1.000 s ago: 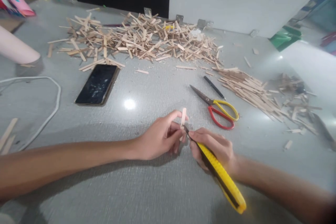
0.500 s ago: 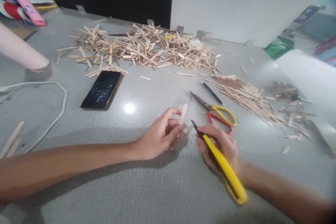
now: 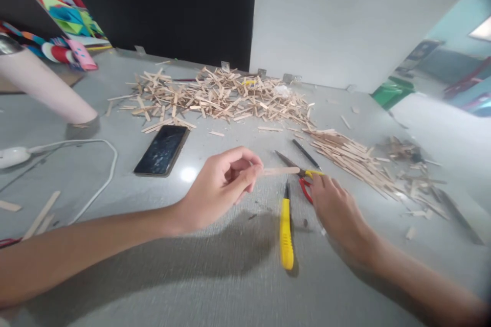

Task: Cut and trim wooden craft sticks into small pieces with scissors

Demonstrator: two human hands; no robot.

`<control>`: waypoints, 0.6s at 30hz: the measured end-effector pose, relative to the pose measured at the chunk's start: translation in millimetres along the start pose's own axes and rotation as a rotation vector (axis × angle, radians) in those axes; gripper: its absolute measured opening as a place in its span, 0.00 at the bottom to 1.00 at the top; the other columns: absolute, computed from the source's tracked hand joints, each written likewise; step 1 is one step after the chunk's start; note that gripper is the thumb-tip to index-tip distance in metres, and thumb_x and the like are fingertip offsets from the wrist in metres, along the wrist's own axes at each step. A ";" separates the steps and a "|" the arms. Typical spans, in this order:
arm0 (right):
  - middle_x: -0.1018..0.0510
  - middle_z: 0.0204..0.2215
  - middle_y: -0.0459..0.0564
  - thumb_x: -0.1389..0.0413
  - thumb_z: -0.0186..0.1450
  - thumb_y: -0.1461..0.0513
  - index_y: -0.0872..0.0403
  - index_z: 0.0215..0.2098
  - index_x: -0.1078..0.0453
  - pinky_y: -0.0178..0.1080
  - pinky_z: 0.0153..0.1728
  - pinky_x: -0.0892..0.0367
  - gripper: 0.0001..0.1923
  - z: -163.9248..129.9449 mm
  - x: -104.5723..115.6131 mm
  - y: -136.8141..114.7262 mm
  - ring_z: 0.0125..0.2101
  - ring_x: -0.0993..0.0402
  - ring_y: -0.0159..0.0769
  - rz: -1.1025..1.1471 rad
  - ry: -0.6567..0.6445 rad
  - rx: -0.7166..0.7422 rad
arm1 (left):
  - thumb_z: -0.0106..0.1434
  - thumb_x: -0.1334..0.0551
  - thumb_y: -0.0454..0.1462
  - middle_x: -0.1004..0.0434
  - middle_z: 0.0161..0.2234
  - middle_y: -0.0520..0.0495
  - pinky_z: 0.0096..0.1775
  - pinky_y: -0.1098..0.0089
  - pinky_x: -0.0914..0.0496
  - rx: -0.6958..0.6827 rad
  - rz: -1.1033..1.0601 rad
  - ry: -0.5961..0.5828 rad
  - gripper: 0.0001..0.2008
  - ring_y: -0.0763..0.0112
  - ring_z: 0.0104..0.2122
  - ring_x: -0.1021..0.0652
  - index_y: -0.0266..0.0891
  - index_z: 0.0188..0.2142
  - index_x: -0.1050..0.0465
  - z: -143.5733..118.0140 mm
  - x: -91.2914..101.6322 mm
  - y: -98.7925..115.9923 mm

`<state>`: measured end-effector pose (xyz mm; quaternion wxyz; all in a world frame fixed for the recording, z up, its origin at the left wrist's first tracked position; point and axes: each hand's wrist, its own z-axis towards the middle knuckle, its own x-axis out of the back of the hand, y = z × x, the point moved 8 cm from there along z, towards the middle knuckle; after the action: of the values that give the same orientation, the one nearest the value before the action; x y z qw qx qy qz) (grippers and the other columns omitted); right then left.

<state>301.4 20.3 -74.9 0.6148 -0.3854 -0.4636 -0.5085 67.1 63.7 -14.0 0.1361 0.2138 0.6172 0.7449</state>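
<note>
Between thumb and fingertips, my left hand [image 3: 226, 181] pinches a thin wooden craft stick [image 3: 282, 170] that points to the right, its tip over the scissors' blades. My right hand [image 3: 337, 209] is closed over the handles of the scissors [image 3: 306, 189], one yellow and one red; its palm hides most of them, and the blades lie on the table pointing up and left. Between the two hands, a yellow utility knife [image 3: 286, 235] lies on the table with its dark blade end pointing away from me. A black pen [image 3: 306, 154] rests just beyond the scissors.
A wide heap of craft sticks [image 3: 218, 94] lies at the back, with a neater bunch [image 3: 349, 158] to the right. A phone [image 3: 162, 150], a white cable [image 3: 115, 156] and a pale pink cylinder [image 3: 49, 87] occupy the left. Wood scraps [image 3: 425, 179] are scattered far right.
My right hand has let go of the utility knife, now on the table, and moved onto the scissors. My left hand has turned the craft stick from upright to nearly level.
</note>
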 end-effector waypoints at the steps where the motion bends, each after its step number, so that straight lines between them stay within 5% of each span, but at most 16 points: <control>1: 0.22 0.36 0.63 0.52 0.63 0.80 0.60 0.44 0.27 0.46 0.30 0.33 0.19 0.7 -3.1 6.3 0.34 0.27 0.53 -0.003 -0.030 -0.025 | 0.78 0.38 0.41 0.28 0.25 0.56 0.21 0.79 0.37 -0.013 0.016 0.014 0.10 0.80 0.20 0.31 0.38 0.40 0.26 0.5 3.9 6.8; 8: 0.24 0.40 0.56 0.50 0.65 0.75 0.53 0.42 0.31 0.43 0.35 0.35 0.14 8.9 -8.4 26.9 0.36 0.27 0.46 0.187 -0.121 -0.077 | 0.77 0.38 0.40 0.26 0.24 0.55 0.19 0.78 0.37 -0.050 0.088 0.065 0.11 0.80 0.16 0.31 0.38 0.38 0.23 0.7 24.2 33.0; 12: 0.21 0.37 0.53 0.45 0.74 0.59 0.51 0.44 0.32 0.42 0.34 0.31 0.04 17.7 10.0 19.6 0.34 0.24 0.44 0.389 -0.128 -0.126 | 0.76 0.37 0.40 0.30 0.22 0.56 0.20 0.79 0.39 -0.090 0.176 0.140 0.12 0.81 0.18 0.33 0.37 0.35 0.23 -2.0 32.7 41.5; 15: 0.25 0.27 0.46 0.44 0.75 0.45 0.51 0.39 0.30 0.36 0.22 0.37 0.18 12.8 17.1 -8.3 0.22 0.30 0.35 0.855 -0.379 -0.129 | 0.75 0.37 0.39 0.31 0.21 0.57 0.22 0.79 0.39 -0.132 0.261 0.170 0.12 0.80 0.20 0.33 0.38 0.35 0.21 -4.8 36.0 50.2; 18: 0.30 0.26 0.43 0.38 0.68 0.38 0.51 0.40 0.30 0.35 0.23 0.36 0.26 -2.1 32.3 -32.6 0.22 0.34 0.33 1.362 -0.522 -0.176 | 0.75 0.37 0.39 0.31 0.20 0.57 0.22 0.79 0.40 -0.149 0.327 0.178 0.12 0.80 0.20 0.33 0.38 0.34 0.21 -7.0 39.7 59.2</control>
<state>271.5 3.5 -44.3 0.6310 -0.7444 -0.2101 0.0593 32.8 64.3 48.8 -0.0261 0.2338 0.5270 0.8167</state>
